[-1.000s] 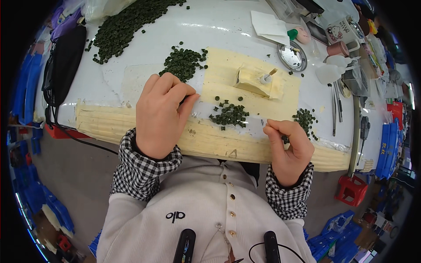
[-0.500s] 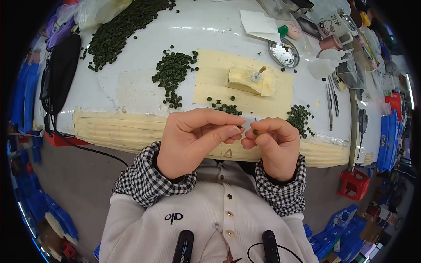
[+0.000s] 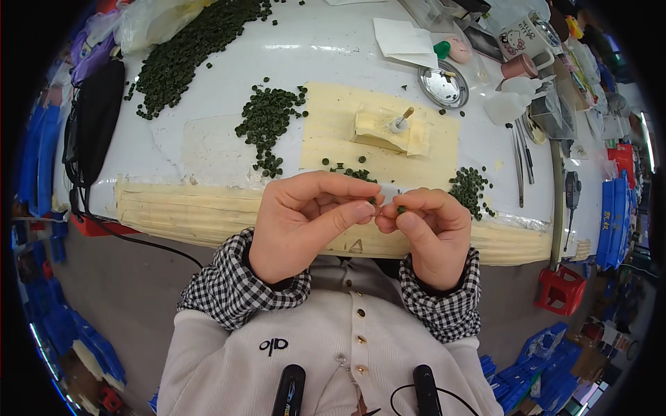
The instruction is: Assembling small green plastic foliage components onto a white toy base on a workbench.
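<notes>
Over the table's front edge, my left hand [image 3: 295,222] pinches a small dark green piece [image 3: 372,201] between thumb and forefinger. Close by on its right, my right hand [image 3: 437,232] holds another small round green piece [image 3: 401,209] in its fingertips. The fingertips of both hands almost meet; whether the two pieces touch I cannot make out. Just beyond the hands lies a small group of similar green pieces [image 3: 354,171], partly hidden by my left hand. More of them form a little heap [image 3: 470,188] to the right of my right hand.
A yellow block [image 3: 374,132] with a stick in a white holder stands on a yellow sheet [image 3: 326,118]. Larger green heaps [image 3: 267,125] lie left and far left. At right are a round metal dish [image 3: 444,84], tweezers [image 3: 518,166] and a white bottle [image 3: 503,107].
Both hands stay near the same spot, still pinching the green pieces. The fingertips have come slightly closer together, and the piece in my left hand shows more. The view has shifted a little.
</notes>
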Motion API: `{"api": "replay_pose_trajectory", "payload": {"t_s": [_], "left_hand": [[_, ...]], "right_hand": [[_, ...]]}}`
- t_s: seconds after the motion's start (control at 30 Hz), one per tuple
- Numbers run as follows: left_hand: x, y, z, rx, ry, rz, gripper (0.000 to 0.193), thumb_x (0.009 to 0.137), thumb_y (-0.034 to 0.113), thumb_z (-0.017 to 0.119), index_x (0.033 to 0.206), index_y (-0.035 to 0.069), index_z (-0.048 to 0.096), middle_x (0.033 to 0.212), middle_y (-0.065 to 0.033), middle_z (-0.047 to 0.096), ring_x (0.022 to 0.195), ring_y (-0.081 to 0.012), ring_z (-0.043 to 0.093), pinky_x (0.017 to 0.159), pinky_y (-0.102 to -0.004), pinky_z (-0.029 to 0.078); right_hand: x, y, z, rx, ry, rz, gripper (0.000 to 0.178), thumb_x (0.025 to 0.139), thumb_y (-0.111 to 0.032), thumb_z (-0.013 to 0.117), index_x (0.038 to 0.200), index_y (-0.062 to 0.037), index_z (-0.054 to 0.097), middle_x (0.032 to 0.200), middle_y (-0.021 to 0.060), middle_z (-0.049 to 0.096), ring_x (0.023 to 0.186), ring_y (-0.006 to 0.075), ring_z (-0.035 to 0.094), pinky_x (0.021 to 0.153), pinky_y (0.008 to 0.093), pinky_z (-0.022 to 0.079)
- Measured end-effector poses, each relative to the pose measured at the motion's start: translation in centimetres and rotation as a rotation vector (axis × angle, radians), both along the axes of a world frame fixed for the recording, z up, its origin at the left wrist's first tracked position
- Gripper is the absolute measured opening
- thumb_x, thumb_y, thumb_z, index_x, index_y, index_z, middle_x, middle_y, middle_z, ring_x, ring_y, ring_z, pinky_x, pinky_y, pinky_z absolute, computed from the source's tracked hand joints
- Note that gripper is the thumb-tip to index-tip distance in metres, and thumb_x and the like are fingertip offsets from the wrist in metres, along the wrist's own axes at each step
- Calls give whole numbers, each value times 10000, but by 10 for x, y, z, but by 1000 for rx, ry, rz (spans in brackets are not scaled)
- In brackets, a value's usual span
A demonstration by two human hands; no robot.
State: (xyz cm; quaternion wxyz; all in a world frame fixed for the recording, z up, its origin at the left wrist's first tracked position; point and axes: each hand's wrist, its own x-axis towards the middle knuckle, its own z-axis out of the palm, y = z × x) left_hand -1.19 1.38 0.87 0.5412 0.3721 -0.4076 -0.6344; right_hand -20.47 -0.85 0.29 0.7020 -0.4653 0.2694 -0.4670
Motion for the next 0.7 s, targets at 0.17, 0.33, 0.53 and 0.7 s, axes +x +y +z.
{"api": "replay_pose_trajectory", "payload": {"t_s": [0.17, 0.33, 0.53, 0.7], "left_hand": [[1, 0, -5, -26, 24, -2, 145, 871, -49, 616, 1015, -43, 636, 980, -146, 686, 908, -183, 664, 809, -295, 545], [0, -1, -1, 8, 24, -9, 151, 870, -52, 613, 1020, -47, 634, 981, -150, 686, 909, -189, 666, 803, -297, 548], [1, 0, -4, -9, 27, 0, 162, 869, -61, 608, 1029, -49, 634, 995, -153, 684, 918, -195, 666, 806, -299, 548], [-2, 1, -5, -50, 57, 29, 168, 852, -81, 622, 1015, -49, 647, 990, -147, 675, 913, -186, 663, 814, -283, 542]], "right_hand": [[2, 1, 1, -20, -21, -28, 200, 879, 91, 576, 1077, 78, 597, 1010, 163, 673, 945, 184, 668, 871, 301, 545], [3, 3, 6, -18, 42, -42, 207, 879, 85, 581, 1085, 79, 594, 1014, 151, 672, 951, 175, 664, 873, 291, 545], [5, 4, 10, -15, 119, -39, 217, 880, 72, 591, 1097, 77, 595, 1025, 136, 662, 958, 166, 658, 865, 277, 540], [5, 3, 7, -119, 258, -78, 211, 862, 61, 623, 1073, 62, 630, 985, 112, 657, 920, 145, 643, 817, 259, 518]]}}
